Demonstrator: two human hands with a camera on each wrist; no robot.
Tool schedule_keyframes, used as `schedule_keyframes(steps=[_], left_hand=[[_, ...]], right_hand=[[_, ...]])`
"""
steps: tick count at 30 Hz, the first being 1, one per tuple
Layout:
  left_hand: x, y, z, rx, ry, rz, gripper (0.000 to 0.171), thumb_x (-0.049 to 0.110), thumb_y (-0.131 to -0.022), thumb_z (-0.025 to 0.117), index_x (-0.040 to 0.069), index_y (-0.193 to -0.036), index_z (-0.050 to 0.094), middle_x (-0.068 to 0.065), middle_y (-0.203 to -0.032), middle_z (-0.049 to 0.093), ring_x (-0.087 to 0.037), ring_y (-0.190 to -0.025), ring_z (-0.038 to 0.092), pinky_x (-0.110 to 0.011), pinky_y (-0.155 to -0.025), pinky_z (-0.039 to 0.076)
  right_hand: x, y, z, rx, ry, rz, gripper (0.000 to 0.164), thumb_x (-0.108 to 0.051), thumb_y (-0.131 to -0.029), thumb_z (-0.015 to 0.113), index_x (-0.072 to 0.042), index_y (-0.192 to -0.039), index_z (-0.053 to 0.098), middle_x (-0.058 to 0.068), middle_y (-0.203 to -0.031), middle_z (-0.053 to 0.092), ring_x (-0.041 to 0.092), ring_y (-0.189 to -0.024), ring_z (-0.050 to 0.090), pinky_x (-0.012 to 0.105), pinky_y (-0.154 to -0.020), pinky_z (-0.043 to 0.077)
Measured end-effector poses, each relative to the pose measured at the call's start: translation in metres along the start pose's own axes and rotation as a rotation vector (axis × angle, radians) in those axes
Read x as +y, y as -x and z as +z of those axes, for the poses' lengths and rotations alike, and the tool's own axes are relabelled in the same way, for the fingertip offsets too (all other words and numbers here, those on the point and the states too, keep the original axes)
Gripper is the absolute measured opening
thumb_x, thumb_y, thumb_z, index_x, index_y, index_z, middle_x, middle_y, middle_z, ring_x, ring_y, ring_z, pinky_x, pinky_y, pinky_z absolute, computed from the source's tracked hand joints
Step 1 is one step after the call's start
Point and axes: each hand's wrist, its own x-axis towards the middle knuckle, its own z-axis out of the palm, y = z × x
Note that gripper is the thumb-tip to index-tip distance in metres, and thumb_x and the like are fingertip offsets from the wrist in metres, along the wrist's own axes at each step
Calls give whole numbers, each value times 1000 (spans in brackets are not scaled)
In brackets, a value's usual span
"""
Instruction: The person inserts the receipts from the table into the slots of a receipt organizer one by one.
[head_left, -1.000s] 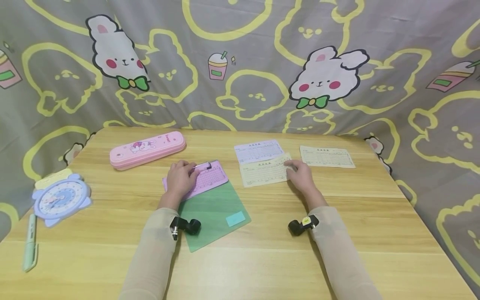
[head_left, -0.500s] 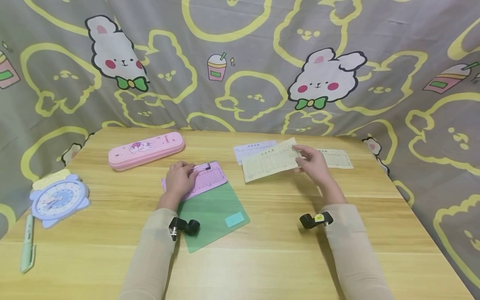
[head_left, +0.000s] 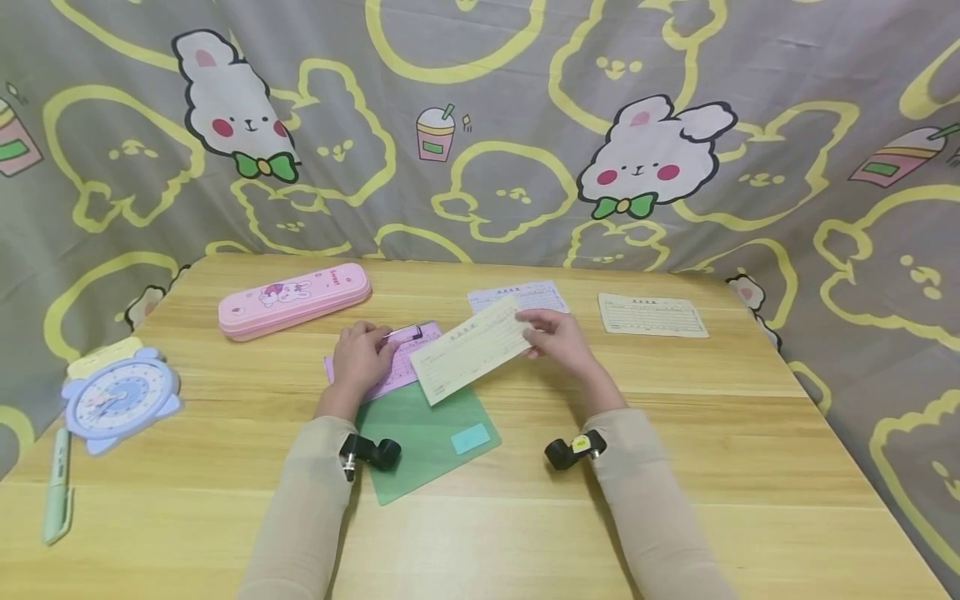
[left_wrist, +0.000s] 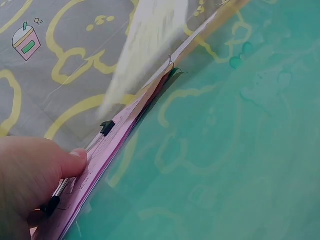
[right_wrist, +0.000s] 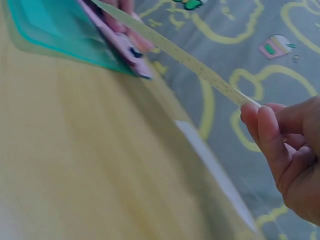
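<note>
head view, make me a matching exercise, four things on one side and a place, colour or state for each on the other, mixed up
1. clip
2. clock
3. pencil case
4. tilted slip

A. pink, shut
B. pinched by the right hand
C. on purple paper, at the left hand
D. blue, beside the pen

Pairs: 1-C, 2-D, 3-A, 4-B

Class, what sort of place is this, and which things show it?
Probably somewhere for study or paperwork: a pink pencil case and a pale green pen lie on a wooden table, and the right hand holds a printed slip. Home or school, I can't tell.
</note>
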Motion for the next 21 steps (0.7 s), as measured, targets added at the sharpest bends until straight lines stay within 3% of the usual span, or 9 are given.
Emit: schedule_keyframes(steps=[8, 15, 21], left_hand=[[2, 1, -2, -23, 8, -28, 39, 25, -83, 55, 3, -115, 55, -15, -106, 48, -30, -94, 39, -42, -78, 31], [4, 0, -3, -56, 15, -61, 40, 27, -84, 53, 4, -117, 53, -14, -109, 46, -30, -98, 38, -43, -81, 30], [4, 1, -3, -42, 5, -39, 39, 26, -84, 53, 3, -115, 55, -15, -107, 47, -30, -96, 39, -43, -80, 31]], right_hand=[[7, -6, 38, -19, -14, 85, 29, 10, -78, 52, 7, -107, 55, 23, -94, 57, 17, -51, 55, 27, -51, 48], [10, -10, 64, -52, -20, 87, 28, 10, -77, 53, 6, -105, 56, 20, -96, 58, 15, -48, 54, 28, -50, 48], [11, -15, 83, -70, -52, 107, 29, 11, -77, 52, 8, -105, 56, 21, -94, 57, 14, -48, 54, 27, -50, 48]])
